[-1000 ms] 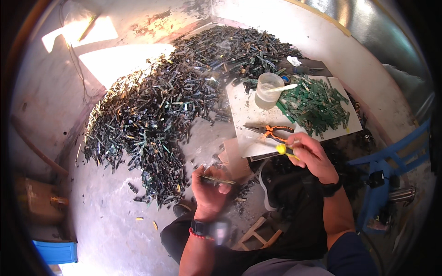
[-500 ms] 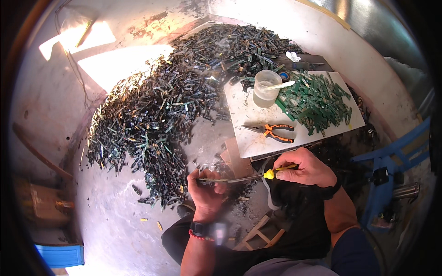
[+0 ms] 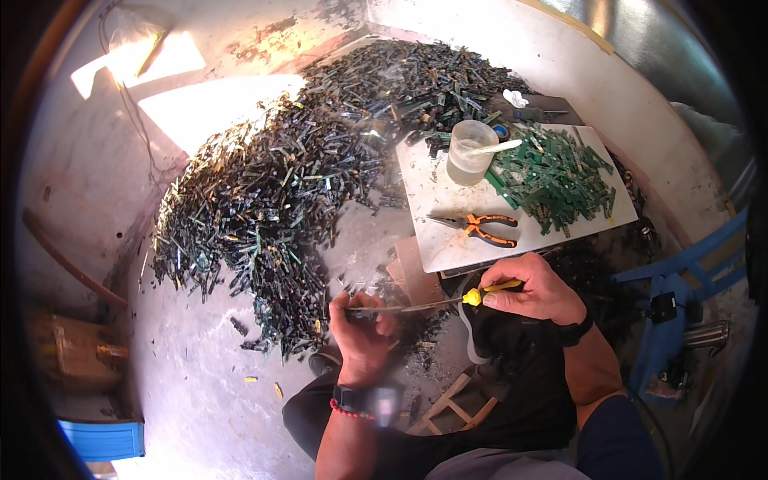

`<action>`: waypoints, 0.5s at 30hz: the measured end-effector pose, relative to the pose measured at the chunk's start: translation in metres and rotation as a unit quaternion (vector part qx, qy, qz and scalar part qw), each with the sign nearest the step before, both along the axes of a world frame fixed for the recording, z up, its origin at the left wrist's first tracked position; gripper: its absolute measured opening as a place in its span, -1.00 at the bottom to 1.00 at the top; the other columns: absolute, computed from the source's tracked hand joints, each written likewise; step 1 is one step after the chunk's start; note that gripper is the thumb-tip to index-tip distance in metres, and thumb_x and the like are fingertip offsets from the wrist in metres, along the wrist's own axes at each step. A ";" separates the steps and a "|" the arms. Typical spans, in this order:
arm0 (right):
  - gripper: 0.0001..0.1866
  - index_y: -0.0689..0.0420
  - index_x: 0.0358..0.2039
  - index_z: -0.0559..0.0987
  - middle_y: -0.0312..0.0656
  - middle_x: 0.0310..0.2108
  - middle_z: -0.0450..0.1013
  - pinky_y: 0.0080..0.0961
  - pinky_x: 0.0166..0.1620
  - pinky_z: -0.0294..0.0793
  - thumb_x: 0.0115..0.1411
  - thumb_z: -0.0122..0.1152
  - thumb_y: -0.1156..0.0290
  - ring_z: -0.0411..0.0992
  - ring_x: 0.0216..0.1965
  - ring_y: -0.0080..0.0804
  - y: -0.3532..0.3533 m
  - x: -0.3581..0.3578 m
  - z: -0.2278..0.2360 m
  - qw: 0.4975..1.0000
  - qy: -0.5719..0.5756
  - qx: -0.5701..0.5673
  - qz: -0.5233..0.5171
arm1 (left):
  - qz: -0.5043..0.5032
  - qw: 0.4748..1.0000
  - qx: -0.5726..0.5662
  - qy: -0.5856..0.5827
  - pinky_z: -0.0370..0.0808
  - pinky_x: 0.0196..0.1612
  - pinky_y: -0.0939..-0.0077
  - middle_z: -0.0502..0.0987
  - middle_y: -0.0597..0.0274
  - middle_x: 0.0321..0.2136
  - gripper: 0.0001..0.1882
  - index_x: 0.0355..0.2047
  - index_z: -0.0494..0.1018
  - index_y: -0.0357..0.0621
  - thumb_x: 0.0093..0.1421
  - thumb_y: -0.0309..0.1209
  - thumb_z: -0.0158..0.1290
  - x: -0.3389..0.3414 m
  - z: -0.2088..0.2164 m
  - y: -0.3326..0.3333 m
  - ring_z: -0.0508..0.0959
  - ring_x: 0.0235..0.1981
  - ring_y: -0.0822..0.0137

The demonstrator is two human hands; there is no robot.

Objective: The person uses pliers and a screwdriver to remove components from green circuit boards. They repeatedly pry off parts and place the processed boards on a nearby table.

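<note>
With twelve o'clock at the top of the view, the left hand [image 3: 364, 340] is just past six, its grip pinching a thin, narrow strip [image 3: 374, 309] between thumb and fingers. The strip lies nearly level, at six o'clock from the middle, above the grey floor [image 3: 192, 344]. The right hand [image 3: 534, 290] is between three and four, its grip pressed around a yellow-handled tool [image 3: 472, 298]. The tool's thin shaft points toward nine o'clock, in line with the strip; I cannot tell exactly where the two meet. A dark watch [image 3: 346, 396] and a red bead bracelet [image 3: 352, 413] circle the left wrist, and a dark band [image 3: 578, 326] circles the right.

At two to three o'clock is a white surface [image 3: 432, 248]. On it, orange-and-black pliers [image 3: 474, 225] lie near three, jaws toward nine; a translucent cup [image 3: 470, 168] stands upright between one and two, a white stick [image 3: 498, 147] beside its rim; green strips [image 3: 556, 180] are heaped between two and three. A big dark heap of pieces [image 3: 256, 192] sweeps from past seven round to one. A blue stool [image 3: 664, 280] stands just past three, a wooden frame [image 3: 456, 404] just past five.
</note>
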State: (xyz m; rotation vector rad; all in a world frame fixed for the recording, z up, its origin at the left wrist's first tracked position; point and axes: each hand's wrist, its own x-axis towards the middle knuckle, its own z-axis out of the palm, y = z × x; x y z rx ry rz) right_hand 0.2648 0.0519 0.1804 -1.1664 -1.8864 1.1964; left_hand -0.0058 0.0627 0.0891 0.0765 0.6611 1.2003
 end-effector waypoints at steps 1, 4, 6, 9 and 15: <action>-0.80 0.27 -0.31 0.54 -0.20 -0.47 0.52 -0.65 -0.34 0.43 0.10 0.32 0.46 0.43 -0.45 -0.62 0.000 0.000 0.000 1.000 -0.004 0.008 -0.002 | 0.000 1.000 -0.010 0.005 0.14 -0.65 0.46 0.34 0.16 -0.68 -0.56 -0.63 0.33 -0.16 0.19 -0.06 -0.16 0.000 0.000 0.000 0.22 -0.76 0.32; -0.81 0.27 -0.31 0.54 -0.20 -0.46 0.53 -0.64 -0.32 0.44 0.09 0.32 0.48 0.44 -0.44 -0.61 0.001 0.002 0.004 1.000 -0.012 0.011 -0.007 | 0.004 0.999 -0.038 0.017 0.14 -0.64 0.45 0.34 0.16 -0.68 -0.56 -0.63 0.33 -0.16 0.20 -0.06 -0.18 0.001 -0.001 0.001 0.22 -0.75 0.32; -0.82 0.27 -0.31 0.54 -0.20 -0.46 0.53 -0.64 -0.31 0.44 0.08 0.31 0.50 0.44 -0.44 -0.61 0.001 0.003 0.004 1.000 -0.015 0.009 -0.008 | 0.008 0.998 -0.051 0.021 0.14 -0.64 0.45 0.34 0.16 -0.68 -0.56 -0.63 0.33 -0.15 0.20 -0.07 -0.19 0.002 -0.002 0.001 0.22 -0.75 0.32; -0.82 0.27 -0.31 0.54 -0.20 -0.46 0.53 -0.65 -0.31 0.44 0.08 0.31 0.50 0.44 -0.43 -0.62 0.001 0.004 0.001 1.000 -0.010 0.007 -0.006 | -0.005 0.999 -0.035 0.014 0.14 -0.64 0.46 0.33 0.17 -0.68 -0.56 -0.63 0.33 -0.15 0.20 -0.07 -0.19 0.001 -0.002 0.001 0.21 -0.75 0.32; -0.82 0.27 -0.33 0.54 -0.19 -0.45 0.54 -0.65 -0.34 0.44 0.05 0.32 0.52 0.45 -0.44 -0.61 0.000 0.000 -0.004 1.000 -0.012 0.014 -0.018 | -0.010 0.998 -0.042 0.040 0.14 -0.64 0.45 0.32 0.17 -0.69 -0.56 -0.63 0.33 -0.16 0.20 -0.07 -0.19 0.003 -0.001 0.001 0.21 -0.74 0.32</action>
